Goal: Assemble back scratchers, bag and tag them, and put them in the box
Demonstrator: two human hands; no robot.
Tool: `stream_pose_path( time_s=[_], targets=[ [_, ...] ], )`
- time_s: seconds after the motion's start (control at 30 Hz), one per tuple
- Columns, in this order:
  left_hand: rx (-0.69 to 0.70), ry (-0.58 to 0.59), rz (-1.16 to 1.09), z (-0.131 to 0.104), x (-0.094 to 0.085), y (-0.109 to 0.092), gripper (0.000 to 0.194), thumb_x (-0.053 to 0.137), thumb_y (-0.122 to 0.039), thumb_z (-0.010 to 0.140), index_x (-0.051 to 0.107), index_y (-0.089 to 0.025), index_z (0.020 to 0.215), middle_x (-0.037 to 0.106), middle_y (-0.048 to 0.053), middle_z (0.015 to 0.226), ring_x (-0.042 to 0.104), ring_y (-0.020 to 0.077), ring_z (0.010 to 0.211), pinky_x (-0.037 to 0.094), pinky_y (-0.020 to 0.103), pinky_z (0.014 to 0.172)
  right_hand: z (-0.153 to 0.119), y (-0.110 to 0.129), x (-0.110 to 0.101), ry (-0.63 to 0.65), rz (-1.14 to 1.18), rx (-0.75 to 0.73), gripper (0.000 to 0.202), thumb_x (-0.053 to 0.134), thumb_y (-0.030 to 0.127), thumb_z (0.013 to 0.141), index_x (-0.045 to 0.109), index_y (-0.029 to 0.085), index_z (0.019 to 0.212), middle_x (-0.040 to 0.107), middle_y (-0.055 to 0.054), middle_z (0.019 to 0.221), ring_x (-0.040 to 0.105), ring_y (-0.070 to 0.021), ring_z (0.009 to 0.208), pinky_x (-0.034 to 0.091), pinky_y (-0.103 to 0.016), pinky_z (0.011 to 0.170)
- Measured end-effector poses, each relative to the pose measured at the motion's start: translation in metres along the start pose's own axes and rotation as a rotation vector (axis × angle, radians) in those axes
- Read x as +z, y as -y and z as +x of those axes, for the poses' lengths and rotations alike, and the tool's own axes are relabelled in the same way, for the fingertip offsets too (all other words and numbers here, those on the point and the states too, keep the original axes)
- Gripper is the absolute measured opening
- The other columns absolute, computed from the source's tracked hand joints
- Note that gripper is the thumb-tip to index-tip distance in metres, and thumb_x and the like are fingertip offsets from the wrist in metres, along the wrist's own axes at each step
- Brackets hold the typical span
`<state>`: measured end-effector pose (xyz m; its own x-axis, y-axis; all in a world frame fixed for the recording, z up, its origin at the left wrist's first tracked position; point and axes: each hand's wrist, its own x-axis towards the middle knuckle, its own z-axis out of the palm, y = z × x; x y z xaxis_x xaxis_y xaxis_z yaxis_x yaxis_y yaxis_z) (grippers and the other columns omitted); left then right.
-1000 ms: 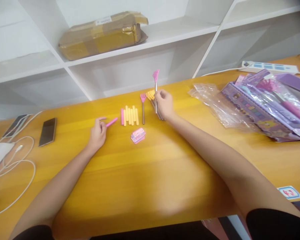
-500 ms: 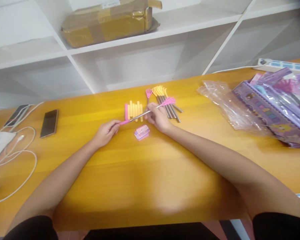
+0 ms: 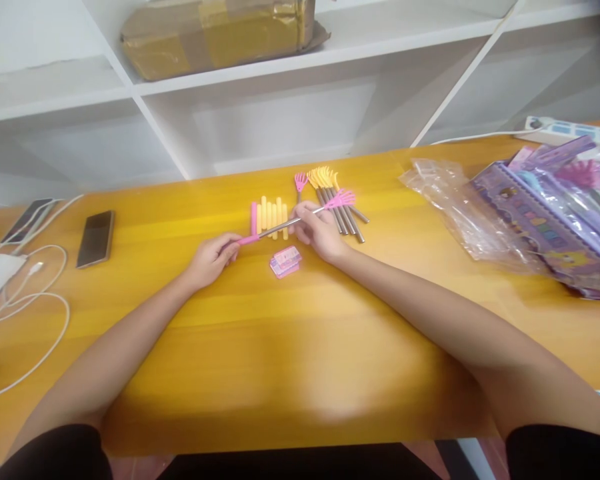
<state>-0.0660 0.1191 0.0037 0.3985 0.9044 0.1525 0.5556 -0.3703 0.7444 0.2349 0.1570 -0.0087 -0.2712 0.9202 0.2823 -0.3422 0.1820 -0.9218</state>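
A pink back scratcher (image 3: 280, 227) with a metal rod is held between both hands over the table. My left hand (image 3: 215, 259) is closed on its pink handle. My right hand (image 3: 319, 230) pinches the rod near the pink claw head. Behind my hands lie several yellow tubes (image 3: 273, 217) in a row, with a pink tube (image 3: 253, 219) at their left end. Several yellow-headed scratchers (image 3: 336, 203) with metal rods lie behind my right hand, beside another pink claw head (image 3: 301, 180). Small pink cards (image 3: 286, 261) lie stacked in front of the tubes.
On the wooden table (image 3: 290, 360), a phone (image 3: 95, 239) and white cables (image 3: 55, 333) lie at the left. Clear plastic bags (image 3: 473, 217) and a purple box (image 3: 545, 227) of wrapped items are at the right. A power strip (image 3: 575, 130) and shelves with a taped carton (image 3: 215, 37) stand behind.
The camera view has shifted slightly. The pink handle in my left hand now shows more of its length, and the scratcher lies at a slightly flatter angle.
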Motion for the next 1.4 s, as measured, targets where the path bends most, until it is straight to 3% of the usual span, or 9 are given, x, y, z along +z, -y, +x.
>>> stream_pose_path(
  time_s=[0.3,0.8,0.97,1.2,1.4],
  targets=[
    [-0.02,-0.013,0.047,-0.001,-0.001,-0.005,0.035,0.053,-0.047,0.11,0.074,-0.02,0.119,0.069,-0.002,0.073,0.059,0.0133,0.062,0.049,0.027,0.066,-0.005,0.009,0.004,-0.01,-0.092,0.018,0.054,0.072,0.075,0.094,0.064,0.022,0.091,0.069,0.0,0.072,0.043,-0.0079,0.044,0.028,-0.025,0.043],
    [0.0,-0.04,0.076,-0.001,-0.001,-0.002,0.034,0.052,-0.046,0.11,0.074,-0.021,0.119,0.07,-0.002,0.075,0.058,0.0131,0.061,0.049,0.027,0.067,-0.007,0.006,0.0,0.096,-0.102,0.003,0.047,0.072,0.068,0.099,0.065,0.021,0.096,0.074,0.0,0.077,0.05,-0.0082,0.046,0.037,-0.024,0.047],
    [-0.044,-0.07,-0.017,-0.003,0.0,0.001,0.034,0.054,-0.047,0.109,0.074,-0.021,0.118,0.068,-0.001,0.075,0.056,0.0128,0.06,0.048,0.027,0.063,-0.002,0.013,-0.006,0.122,-0.126,0.01,0.049,0.072,0.07,0.098,0.066,0.022,0.099,0.07,0.001,0.078,0.053,-0.0091,0.05,0.04,-0.025,0.051],
    [-0.065,-0.083,-0.1,-0.002,0.001,-0.003,0.034,0.055,-0.048,0.108,0.073,-0.021,0.118,0.067,0.0,0.074,0.055,0.013,0.059,0.046,0.026,0.059,0.012,0.026,-0.019,-0.071,-0.01,-0.034,0.05,0.082,0.071,0.087,0.064,0.025,0.088,0.058,0.001,0.079,0.044,-0.0109,0.056,0.035,-0.027,0.048],
    [-0.07,-0.095,-0.174,0.0,0.001,0.0,0.034,0.058,-0.05,0.107,0.071,-0.02,0.117,0.066,-0.001,0.075,0.055,0.0129,0.058,0.046,0.027,0.059,0.018,0.037,-0.029,-0.168,0.057,-0.117,0.049,0.062,0.074,0.098,0.064,0.025,0.093,0.055,-0.001,0.077,0.037,-0.0113,0.052,0.032,-0.029,0.043]
  ],
)
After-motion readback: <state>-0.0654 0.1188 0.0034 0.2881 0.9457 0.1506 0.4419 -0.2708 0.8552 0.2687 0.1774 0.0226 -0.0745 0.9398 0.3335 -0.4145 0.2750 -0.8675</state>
